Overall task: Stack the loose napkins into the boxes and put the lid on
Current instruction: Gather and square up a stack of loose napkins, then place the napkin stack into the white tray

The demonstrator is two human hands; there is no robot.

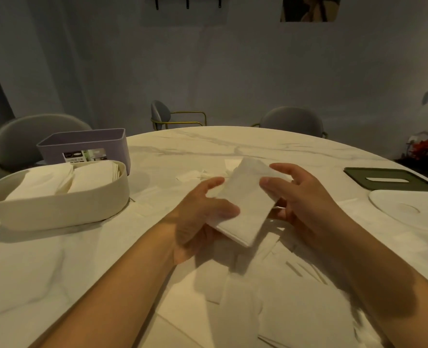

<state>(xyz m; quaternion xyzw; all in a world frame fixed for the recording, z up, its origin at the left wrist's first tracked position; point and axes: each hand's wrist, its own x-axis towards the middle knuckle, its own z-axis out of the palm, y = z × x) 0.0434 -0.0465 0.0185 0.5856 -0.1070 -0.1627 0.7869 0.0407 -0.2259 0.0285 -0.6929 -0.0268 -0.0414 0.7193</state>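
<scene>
While both of my hands are busy squaring a bundle, the inventory of this moment runs so:

- Item, napkin stack: a few folded white napkins, held above the table, tilted, long edge running away from me.
- Item, left hand: thumb laid on top of the near corner, fingers curled beneath; it pinches the bundle.
- Item, right hand: thumb pressed on the far right edge, lower fingers under it, forefinger stretched loose beyond. Blur hides the finer detail.
- Item, loose napkins: many, scattered flat on the table beneath my forearms, a few more past the bundle.
- Item, cream box: to my left, open, two rows of napkins already inside, filled near the rim.
- Item, purple box: behind the cream one, open; contents cannot be told.
- Item, green lid and white lid: lying to my right, well apart from either box.

Step in hand, by my judgement: gathering and aligning, midway through stacking. Next move calls for carrying the bundle left, edges kept flush, and lowering it into whichever box has room, likely the purple one. Lids come last.
</scene>
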